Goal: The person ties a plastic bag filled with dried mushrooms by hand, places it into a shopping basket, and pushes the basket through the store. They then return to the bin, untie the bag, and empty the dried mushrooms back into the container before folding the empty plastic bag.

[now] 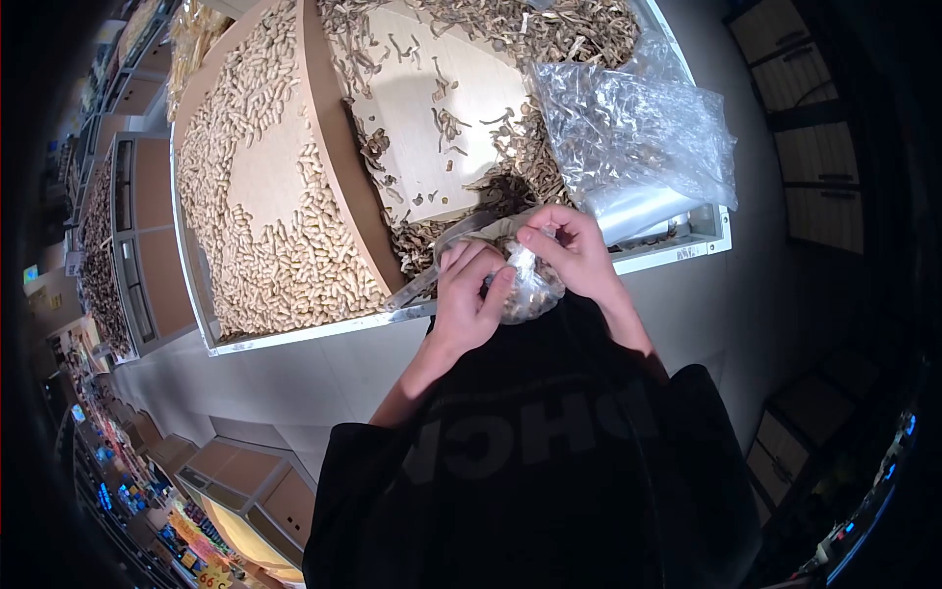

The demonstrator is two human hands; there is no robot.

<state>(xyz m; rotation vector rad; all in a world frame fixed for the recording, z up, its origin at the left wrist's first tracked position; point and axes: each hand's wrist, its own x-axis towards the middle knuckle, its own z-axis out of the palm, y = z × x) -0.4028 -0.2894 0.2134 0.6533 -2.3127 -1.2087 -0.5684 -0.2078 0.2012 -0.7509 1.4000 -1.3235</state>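
A small clear plastic bag [533, 294] with something brownish inside hangs between my two hands, near the front edge of the display bin. My left hand [471, 299] has its fingers curled at the bag's left side. My right hand [574, 253] pinches the bag's upper right part with thumb and fingers. Just behind my hands, a clear scoop [417, 287] lies partly hidden at the bin's front. Dried brown mushrooms [535, 152] are scattered over the compartment behind.
Peanuts in shells [285, 265] fill the left compartment, beyond a brown divider [339, 147]. Crumpled clear plastic bags [638, 137] and a plastic roll [648, 211] lie at the bin's right. The bin's metal rim [294, 337] runs along the front. Wooden cabinets [810, 128] stand at the right.
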